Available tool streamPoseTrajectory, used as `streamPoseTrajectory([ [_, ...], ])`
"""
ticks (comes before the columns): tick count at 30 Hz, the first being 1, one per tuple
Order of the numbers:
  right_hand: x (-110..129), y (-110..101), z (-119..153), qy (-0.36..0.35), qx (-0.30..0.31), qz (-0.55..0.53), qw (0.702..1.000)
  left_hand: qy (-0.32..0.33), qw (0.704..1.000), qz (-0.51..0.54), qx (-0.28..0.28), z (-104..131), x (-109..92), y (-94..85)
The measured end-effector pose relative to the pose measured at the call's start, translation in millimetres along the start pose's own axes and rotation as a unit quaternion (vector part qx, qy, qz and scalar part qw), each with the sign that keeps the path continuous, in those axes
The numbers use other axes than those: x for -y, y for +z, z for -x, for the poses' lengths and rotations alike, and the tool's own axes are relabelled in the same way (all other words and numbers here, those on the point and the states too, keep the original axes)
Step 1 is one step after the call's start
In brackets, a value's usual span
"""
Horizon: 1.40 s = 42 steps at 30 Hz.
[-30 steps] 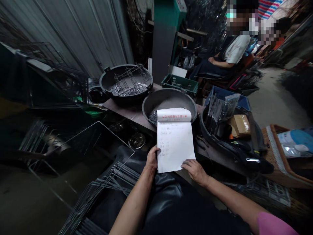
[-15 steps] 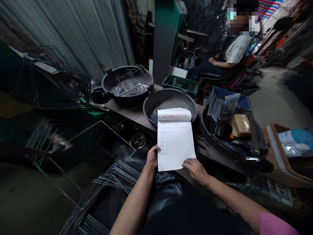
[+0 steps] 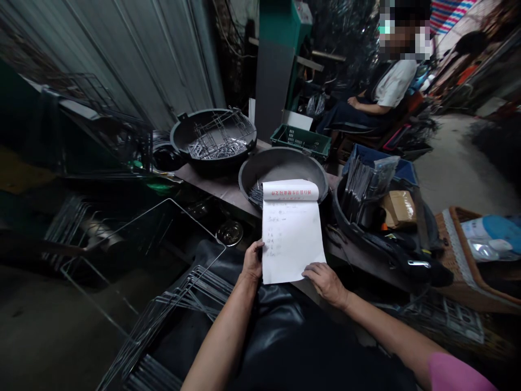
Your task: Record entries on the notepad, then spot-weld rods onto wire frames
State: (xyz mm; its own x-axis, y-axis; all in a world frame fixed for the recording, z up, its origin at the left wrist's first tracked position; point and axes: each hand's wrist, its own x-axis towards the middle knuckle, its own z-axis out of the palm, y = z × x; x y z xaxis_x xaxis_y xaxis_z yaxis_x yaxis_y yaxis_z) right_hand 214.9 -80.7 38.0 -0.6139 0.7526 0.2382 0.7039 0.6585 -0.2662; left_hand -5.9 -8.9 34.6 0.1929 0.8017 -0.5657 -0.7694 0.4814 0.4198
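A white notepad with faint handwriting is held up over my lap, its top sheet folded back to show red print. My left hand grips the pad's left edge, with the thumb on the front. At the lower right corner, my right hand is closed on the paper, fingers lying over the front. Behind the pad stands a round grey pan, partly covered by it, with small metal pieces at its left. Bent wire frames lie across my dark apron on the left.
Another pan with metal pieces and a wire rack stands at the back left, beside a green crate. To the right are a tub of wire parts and a wicker basket. A person sits behind.
Almost nothing differs. Both hands keep the notepad in the same place, and the view has shifted very slightly.
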Motion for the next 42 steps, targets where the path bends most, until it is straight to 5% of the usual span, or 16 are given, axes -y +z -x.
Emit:
streamPoseTrajectory([
  [7, 0.3, -0.5, -0.4, -0.002, 0.002, 0.003, 1.0, 0.016, 0.998, -0.022, 0.065, -1.2, 1.9, -5.1],
  [42, -1.5, 0.3, -1.0, -0.001, 0.034, 0.01, 0.999, 0.007, 0.999, 0.006, 0.036, -4.4, 2.3, -5.2],
])
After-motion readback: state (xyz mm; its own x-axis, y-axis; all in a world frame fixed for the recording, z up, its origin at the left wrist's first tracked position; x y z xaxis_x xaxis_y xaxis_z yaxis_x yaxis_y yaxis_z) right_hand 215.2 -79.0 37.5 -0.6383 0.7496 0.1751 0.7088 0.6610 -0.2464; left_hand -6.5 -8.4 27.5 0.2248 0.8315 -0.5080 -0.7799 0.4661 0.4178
